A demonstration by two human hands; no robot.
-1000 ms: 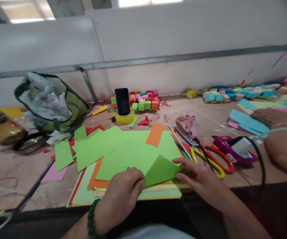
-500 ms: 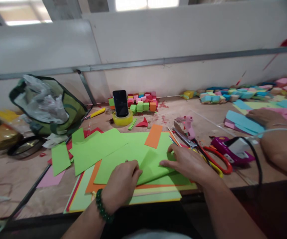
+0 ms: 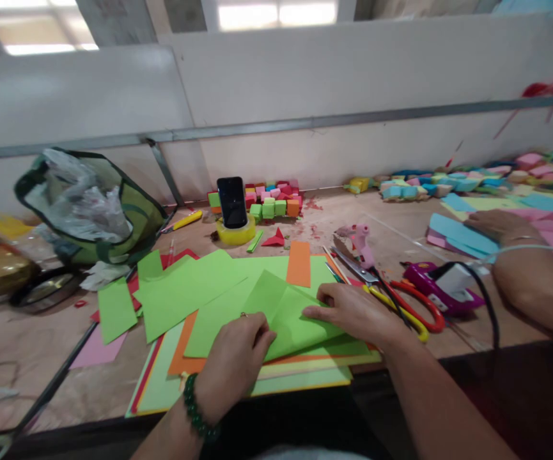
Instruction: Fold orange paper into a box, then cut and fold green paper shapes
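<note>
A sheet of green paper point(image 3: 300, 322) is partly folded over, with one corner raised, on top of a stack of coloured paper. My left hand point(image 3: 238, 348), wearing a dark green bead bracelet point(image 3: 194, 406), pinches the fold's left end between curled fingers and thumb. At the other end, my right hand point(image 3: 353, 313) has its thumb and fingers on the folded sheet, gripping its right side. An orange paper strip point(image 3: 298, 263) lies just beyond the fold. Scissors point(image 3: 417, 306) with red handles lie right of my right hand, beside yellow handles.
A phone point(image 3: 233, 201) leans upright on a yellow tape roll point(image 3: 236, 231), near coloured paper cubes point(image 3: 276, 207). A pink glue gun point(image 3: 361, 243) and a purple tool point(image 3: 449, 291) lie right. Another person's hand point(image 3: 504, 230) rests on blue paper. A green bag point(image 3: 137, 211) stands left.
The folded green sheet's raised corner now stands higher and farther left. The orange strip has turned more upright. Both my hands stay close to where they were on the paper.
</note>
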